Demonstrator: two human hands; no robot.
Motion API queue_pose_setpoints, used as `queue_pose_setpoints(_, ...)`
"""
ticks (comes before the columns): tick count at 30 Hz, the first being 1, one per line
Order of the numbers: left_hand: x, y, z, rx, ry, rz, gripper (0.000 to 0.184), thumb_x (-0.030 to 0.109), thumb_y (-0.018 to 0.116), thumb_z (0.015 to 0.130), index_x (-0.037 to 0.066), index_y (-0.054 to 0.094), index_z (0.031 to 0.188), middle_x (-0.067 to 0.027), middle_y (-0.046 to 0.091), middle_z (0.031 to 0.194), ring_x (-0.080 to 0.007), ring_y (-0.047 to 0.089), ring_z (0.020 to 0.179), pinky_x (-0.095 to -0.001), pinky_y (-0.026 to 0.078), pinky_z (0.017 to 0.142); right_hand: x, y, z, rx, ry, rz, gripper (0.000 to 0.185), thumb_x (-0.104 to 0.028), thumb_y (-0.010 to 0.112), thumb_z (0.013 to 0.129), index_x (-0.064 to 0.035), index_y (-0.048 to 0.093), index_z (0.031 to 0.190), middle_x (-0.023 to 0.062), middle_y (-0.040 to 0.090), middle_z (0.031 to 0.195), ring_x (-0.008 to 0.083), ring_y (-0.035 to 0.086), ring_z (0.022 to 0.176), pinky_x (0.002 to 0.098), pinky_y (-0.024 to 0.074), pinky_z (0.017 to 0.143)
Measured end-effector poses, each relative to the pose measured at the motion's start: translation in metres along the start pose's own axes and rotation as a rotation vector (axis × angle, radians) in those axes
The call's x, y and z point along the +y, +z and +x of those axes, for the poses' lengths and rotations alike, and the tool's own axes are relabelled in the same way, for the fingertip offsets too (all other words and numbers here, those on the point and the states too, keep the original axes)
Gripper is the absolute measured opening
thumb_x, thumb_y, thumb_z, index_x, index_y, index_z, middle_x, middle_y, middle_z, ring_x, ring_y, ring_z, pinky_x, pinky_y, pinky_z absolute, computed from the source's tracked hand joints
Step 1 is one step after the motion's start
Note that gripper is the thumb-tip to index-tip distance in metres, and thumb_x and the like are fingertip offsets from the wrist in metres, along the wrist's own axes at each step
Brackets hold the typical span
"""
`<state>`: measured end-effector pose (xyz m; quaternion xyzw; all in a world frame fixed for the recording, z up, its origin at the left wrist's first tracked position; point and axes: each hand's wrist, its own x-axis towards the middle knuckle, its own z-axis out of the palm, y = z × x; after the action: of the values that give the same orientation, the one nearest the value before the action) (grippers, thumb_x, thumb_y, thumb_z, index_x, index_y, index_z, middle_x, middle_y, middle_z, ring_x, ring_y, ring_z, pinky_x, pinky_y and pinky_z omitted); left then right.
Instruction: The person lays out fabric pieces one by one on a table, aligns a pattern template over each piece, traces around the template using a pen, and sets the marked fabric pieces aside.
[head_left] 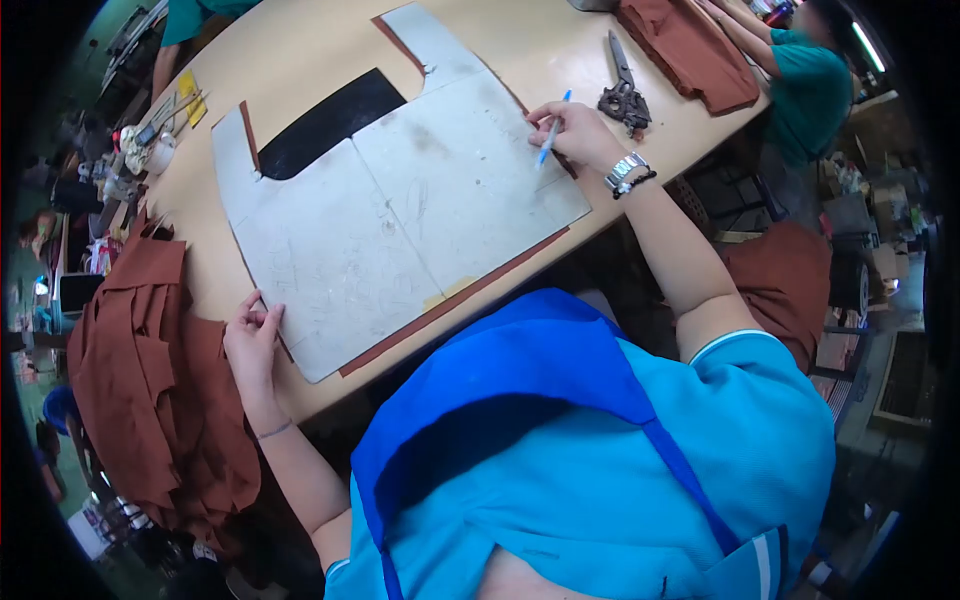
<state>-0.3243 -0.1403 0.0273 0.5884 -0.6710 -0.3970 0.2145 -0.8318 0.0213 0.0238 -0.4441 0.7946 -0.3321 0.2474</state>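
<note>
A large grey pattern board (340,235), with a curved cutout along its far side, lies on the table in front of me. Brown cloth (455,303) shows from beneath it along the near edge and around the two upper arms. My left hand (252,345) has its thumb and fingers closed on the board's left edge, near the lower corner. At the right edge, my right hand (578,138) holds a blue-and-white pen (546,143) between its fingers. Those fingertips also touch the board's edge. A black flat patch (325,125) shows inside the cutout.
Dark metal scissors (624,90) lie to the right on the table (490,25). Folded brown cloth (690,50) sits beyond, by a co-worker in teal (815,90). A brown cloth pile (150,380) hangs at left. A yellow tool (192,97) lies at the far left.
</note>
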Motion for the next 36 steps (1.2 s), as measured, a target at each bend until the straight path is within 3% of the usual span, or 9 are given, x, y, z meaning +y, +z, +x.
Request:
queue_pose_setpoints(3, -0.015, -0.001, 0.004, -0.016, -0.018, -0.108, 0.051, 0.009, 0.076, 0.082, -0.004, 0.058, 0.127, 0.0000, 0.057, 0.074, -0.0070, 0.053, 0.063, -0.0215, 0.046, 0.056, 0.011, 0.004, 0.000, 0.059, -0.047, 0.019, 0.035, -0.018, 0.078, 0.077, -0.0042, 0.070, 0.108, 0.0059, 0.069, 0.088, 0.0136, 0.065, 0.083, 0.0278, 0.0520, 0.078)
queue_pose_setpoints(5, -0.018, -0.001, 0.004, 0.050, 0.010, 0.035, 0.050, 0.013, 0.080, 0.077, -0.002, 0.064, 0.121, -0.0002, 0.058, 0.071, -0.0066, 0.053, 0.063, -0.0229, 0.047, 0.057, 0.021, 0.006, 0.001, 0.083, -0.108, 0.021, 0.034, -0.015, 0.077, 0.078, -0.0027, 0.069, 0.109, 0.0050, 0.069, 0.088, 0.0116, 0.064, 0.084, 0.0274, 0.0520, 0.078)
queue_pose_setpoints(6, -0.028, -0.001, 0.008, 0.059, 0.108, 0.008, 0.051, 0.015, 0.081, 0.075, -0.001, 0.064, 0.121, -0.0005, 0.060, 0.070, -0.0065, 0.053, 0.062, -0.0234, 0.047, 0.058, 0.029, 0.009, 0.007, 0.071, -0.116, 0.074, 0.033, -0.013, 0.076, 0.079, -0.0017, 0.069, 0.109, 0.0042, 0.068, 0.087, 0.0107, 0.063, 0.084, 0.0269, 0.0518, 0.077)
queue_pose_setpoints(12, -0.014, 0.001, 0.001, 0.108, 0.114, 0.145, 0.051, 0.025, 0.083, 0.072, 0.004, 0.069, 0.116, 0.0000, 0.063, 0.069, -0.0087, 0.058, 0.061, -0.0260, 0.050, 0.062, 0.020, 0.007, 0.004, 0.042, -0.028, 0.161, 0.034, -0.006, 0.075, 0.081, 0.0001, 0.065, 0.113, 0.0006, 0.064, 0.086, 0.0070, 0.058, 0.076, 0.0204, 0.0480, 0.066)
queue_pose_setpoints(26, -0.006, -0.001, -0.008, 0.133, 0.149, 0.198, 0.048, 0.028, 0.082, 0.072, 0.005, 0.071, 0.112, -0.0008, 0.061, 0.068, -0.0102, 0.057, 0.063, -0.0284, 0.049, 0.064, 0.024, 0.004, 0.006, 0.000, 0.003, 0.180, 0.037, -0.011, 0.075, 0.083, -0.0005, 0.062, 0.116, 0.0016, 0.066, 0.086, 0.0067, 0.059, 0.068, 0.0200, 0.0467, 0.057)
queue_pose_setpoints(29, -0.017, 0.001, 0.001, 0.078, 0.093, 0.080, 0.054, 0.026, 0.083, 0.071, 0.004, 0.067, 0.118, -0.0051, 0.060, 0.069, -0.0146, 0.059, 0.065, -0.0303, 0.050, 0.064, 0.021, 0.002, 0.005, -0.024, 0.005, 0.270, 0.034, -0.015, 0.075, 0.086, -0.0005, 0.063, 0.113, 0.0016, 0.064, 0.083, 0.0066, 0.057, 0.065, 0.0204, 0.0450, 0.054)
queue_pose_setpoints(32, 0.042, 0.005, 0.000, 0.177, 0.107, 0.443, 0.048, 0.027, 0.077, 0.078, 0.009, 0.065, 0.120, -0.0091, 0.065, 0.096, -0.0257, 0.065, 0.088, -0.0385, 0.052, 0.078, 0.010, 0.004, 0.010, 0.096, 0.006, 0.395, 0.032, -0.020, 0.073, 0.089, -0.0012, 0.063, 0.112, 0.0014, 0.063, 0.081, 0.0057, 0.056, 0.064, 0.0196, 0.0451, 0.054)
queue_pose_setpoints(33, 0.048, 0.016, 0.011, 0.155, 0.224, 0.438, 0.047, 0.028, 0.076, 0.079, 0.008, 0.064, 0.121, -0.0101, 0.064, 0.102, -0.0264, 0.064, 0.092, -0.0383, 0.052, 0.080, -0.005, 0.005, 0.009, 0.172, -0.035, 0.375, 0.038, -0.037, 0.062, 0.095, -0.0025, 0.064, 0.111, 0.0003, 0.062, 0.079, 0.0051, 0.056, 0.064, 0.0187, 0.0451, 0.053)
queue_pose_setpoints(36, 0.075, 0.046, 0.054, 0.065, 0.524, 0.429, 0.047, 0.030, 0.074, 0.081, 0.007, 0.063, 0.121, -0.0132, 0.062, 0.114, -0.0293, 0.062, 0.103, -0.0381, 0.050, 0.088, -0.038, 0.017, 0.015, 0.191, -0.077, 0.541, 0.056, -0.055, 0.045, 0.099, -0.0048, 0.064, 0.115, -0.0018, 0.059, 0.077, 0.0043, 0.054, 0.064, 0.0181, 0.0444, 0.053)
